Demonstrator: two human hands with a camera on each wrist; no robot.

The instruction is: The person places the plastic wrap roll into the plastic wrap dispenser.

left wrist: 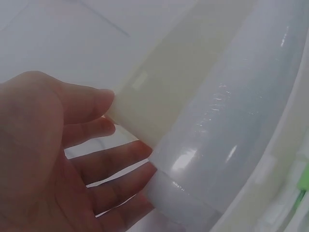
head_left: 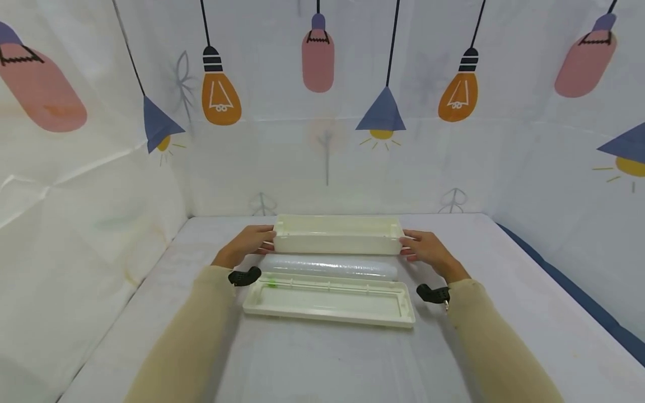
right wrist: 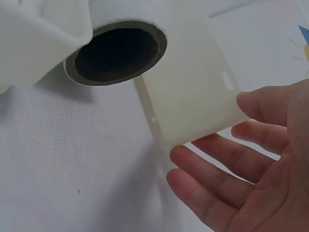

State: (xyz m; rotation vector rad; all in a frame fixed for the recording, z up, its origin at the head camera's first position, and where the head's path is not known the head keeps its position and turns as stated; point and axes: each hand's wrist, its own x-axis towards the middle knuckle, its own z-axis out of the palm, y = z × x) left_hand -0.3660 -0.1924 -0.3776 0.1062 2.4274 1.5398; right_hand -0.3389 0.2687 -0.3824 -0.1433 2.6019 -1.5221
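Note:
A long cream plastic box (head_left: 337, 244), its hollow side showing, sits across the back of the white table. My left hand (head_left: 250, 238) holds its left end, thumb at one corner and fingers spread along the end. At the right end my right hand (head_left: 425, 249) has a similar fingertip hold; the right wrist view shows thumb and fingers about the box's end (right wrist: 198, 106). Just in front lies a roll of cling film (head_left: 330, 266), whose hollow tube end (right wrist: 116, 53) faces the right wrist camera. Nearest me is the matching shallow lid (head_left: 327, 305), with a small green piece (head_left: 272, 284) on its rail.
White cloth covers the table (head_left: 322, 364). A hanging sheet (head_left: 322, 157) printed with lamps and bulbs surrounds the back and sides. Dark blue fabric (head_left: 559, 277) shows along the right edge. Black wrist straps (head_left: 245, 276) sit over both cream sleeves.

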